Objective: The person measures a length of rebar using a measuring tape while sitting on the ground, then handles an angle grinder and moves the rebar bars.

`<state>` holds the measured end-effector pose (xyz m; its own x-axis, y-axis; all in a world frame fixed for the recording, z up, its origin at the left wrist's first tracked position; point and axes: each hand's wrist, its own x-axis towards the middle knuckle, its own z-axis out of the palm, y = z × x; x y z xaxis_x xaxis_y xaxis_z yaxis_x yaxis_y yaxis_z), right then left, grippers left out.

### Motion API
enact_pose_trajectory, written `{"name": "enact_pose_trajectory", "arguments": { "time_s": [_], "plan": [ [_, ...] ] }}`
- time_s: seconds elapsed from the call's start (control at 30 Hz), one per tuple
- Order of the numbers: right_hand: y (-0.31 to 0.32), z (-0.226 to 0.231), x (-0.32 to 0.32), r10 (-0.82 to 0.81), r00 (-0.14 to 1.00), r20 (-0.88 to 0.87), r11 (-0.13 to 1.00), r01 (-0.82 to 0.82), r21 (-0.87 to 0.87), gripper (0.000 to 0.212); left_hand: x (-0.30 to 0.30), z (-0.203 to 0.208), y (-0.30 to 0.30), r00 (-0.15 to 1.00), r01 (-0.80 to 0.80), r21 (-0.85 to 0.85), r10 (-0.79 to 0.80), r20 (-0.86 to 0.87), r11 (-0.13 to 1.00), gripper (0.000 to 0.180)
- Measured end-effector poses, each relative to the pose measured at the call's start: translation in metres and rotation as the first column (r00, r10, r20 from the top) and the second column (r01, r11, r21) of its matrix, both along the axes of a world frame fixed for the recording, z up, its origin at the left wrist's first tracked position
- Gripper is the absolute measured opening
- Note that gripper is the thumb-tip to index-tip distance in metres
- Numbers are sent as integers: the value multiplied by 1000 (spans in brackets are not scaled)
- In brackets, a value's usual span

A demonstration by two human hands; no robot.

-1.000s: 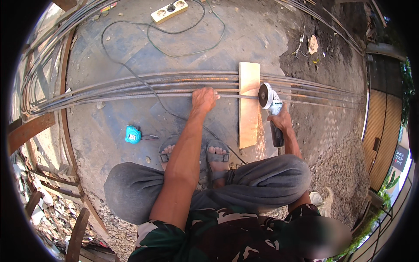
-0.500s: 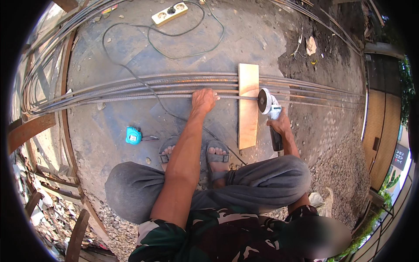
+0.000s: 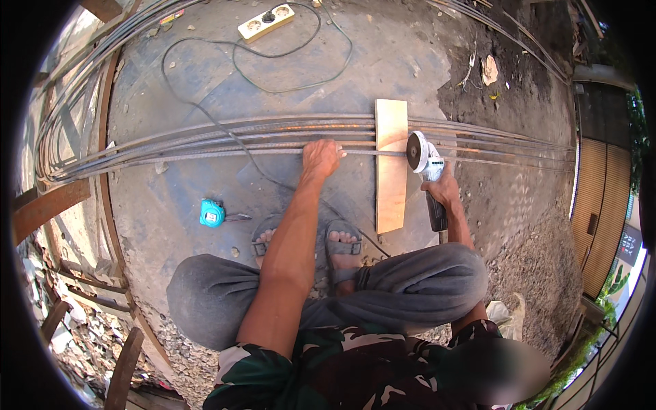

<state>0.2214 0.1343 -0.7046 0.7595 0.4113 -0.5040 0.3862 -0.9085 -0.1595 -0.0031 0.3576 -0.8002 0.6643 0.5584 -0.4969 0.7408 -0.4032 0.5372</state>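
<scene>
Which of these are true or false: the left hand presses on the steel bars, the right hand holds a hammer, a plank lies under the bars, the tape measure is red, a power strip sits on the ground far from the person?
1. The left hand presses on the steel bars. True.
2. The right hand holds a hammer. False: it holds an angle grinder.
3. A wooden plank lies crosswise under the bars. True.
4. The tape measure is red. False: it is turquoise blue.
5. A power strip sits on the ground at the far side. True.
</scene>
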Motion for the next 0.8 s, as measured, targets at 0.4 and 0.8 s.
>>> {"name": "enact_pose_trajectory", "arguments": {
  "time_s": [0.4,0.8],
  "plan": [
    [12,-4,8,23,1000,13,999,-23,-43,84,-3,-12,-2,997,-30,10,29,77,1000,36],
    [7,-2,2,21,1000,-3,1000,-21,-18,87,-2,0,1,998,-19,-17,20,51,1000,36]
  ]
}}
